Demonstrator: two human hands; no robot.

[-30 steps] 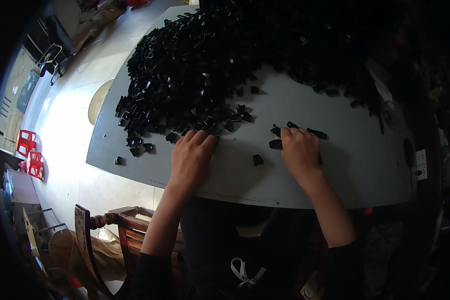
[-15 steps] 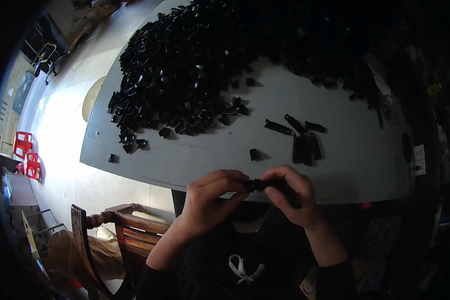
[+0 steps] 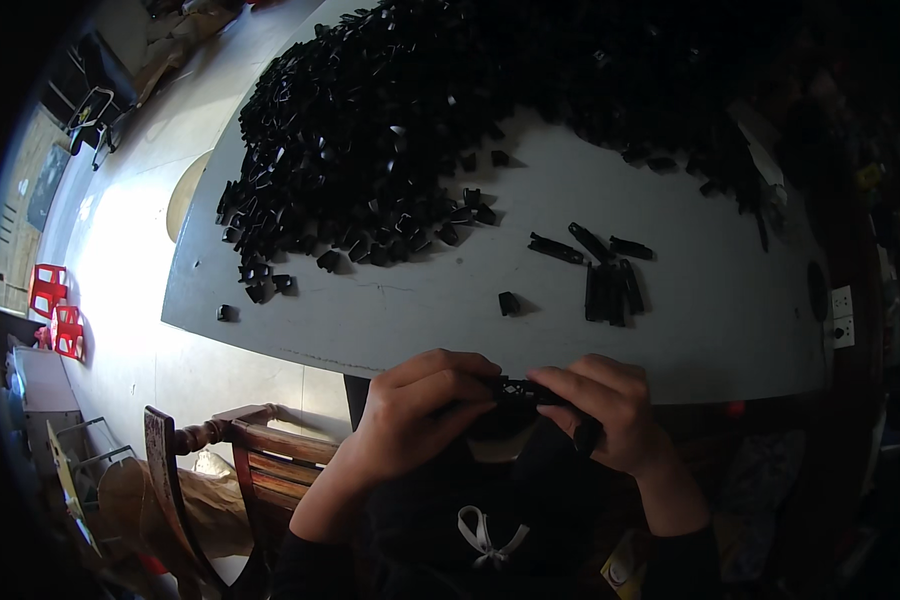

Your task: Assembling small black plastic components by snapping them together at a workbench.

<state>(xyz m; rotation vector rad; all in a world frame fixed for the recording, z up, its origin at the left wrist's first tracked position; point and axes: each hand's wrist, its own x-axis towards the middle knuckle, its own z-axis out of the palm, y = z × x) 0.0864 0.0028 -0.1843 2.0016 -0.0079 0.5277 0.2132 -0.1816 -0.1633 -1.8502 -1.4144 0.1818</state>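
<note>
Just off the table's near edge, a long black plastic part (image 3: 520, 391) with small cut-outs spans the gap between my two hands. My left hand (image 3: 422, 412) pinches its left end between thumb and fingers. Farther along, my right hand (image 3: 605, 405) is closed round the other end, and a dark rounded piece (image 3: 587, 434) shows below those fingers. Whether that piece belongs to the same part is too dark to tell. Beyond my right hand lie several narrow black strips (image 3: 606, 292) in a loose group. A single small black clip-like piece (image 3: 509, 303) sits left of them.
The grey table (image 3: 400, 310) bears a large heap of small black pieces (image 3: 350, 150) at far left and a darker heap (image 3: 660, 110) at far right. A wooden chair (image 3: 280, 455) stands near left, with red stools (image 3: 68, 332) farther out. A wall socket (image 3: 843, 316) is at right.
My right hand has shifted slightly right and nearer, and more of the black part now shows between my hands. My left hand has barely moved. The pieces on the table lie as before.
</note>
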